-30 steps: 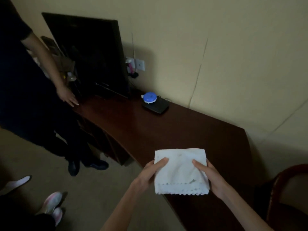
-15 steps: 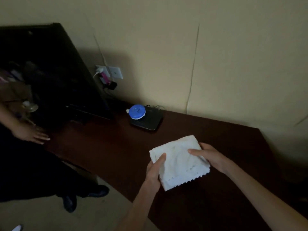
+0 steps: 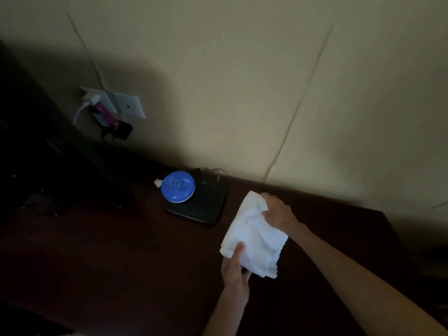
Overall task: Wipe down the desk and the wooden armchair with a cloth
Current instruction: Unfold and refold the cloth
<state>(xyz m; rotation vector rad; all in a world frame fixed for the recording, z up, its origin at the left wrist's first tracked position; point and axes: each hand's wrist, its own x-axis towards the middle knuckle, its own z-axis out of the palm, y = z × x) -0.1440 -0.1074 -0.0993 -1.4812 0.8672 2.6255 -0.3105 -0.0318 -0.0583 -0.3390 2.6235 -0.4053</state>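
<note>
White folded cloth (image 3: pixel 254 235) sits betw my hands over dark wood worktop (image 3: pixel 121 258): left hand (image 3: pixel 235 270) pinches near corner w/ thumb on top, right hand (image 3: pixel 278 212) clamps far edge. Beyond, blue disc (image 3: pixel 178 186) on black box (image 3: pixel 201 204), then beige wall (image 3: pixel 230 81) w/ outlet (image 3: pixel 114 105).

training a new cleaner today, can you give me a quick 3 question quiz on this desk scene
1. True or false: both hands grip the white cloth.
2. What sits on top of the flat black box by the wall?
A. a cup
B. a round blue device
C. a book
3. Fill in: the white plug sits in the wall ____.

Key
1. True: the left hand pinches the near corner, the right hand the far edge, above the dark wooden desk.
2. B, the round blue device.
3. socket.
</note>
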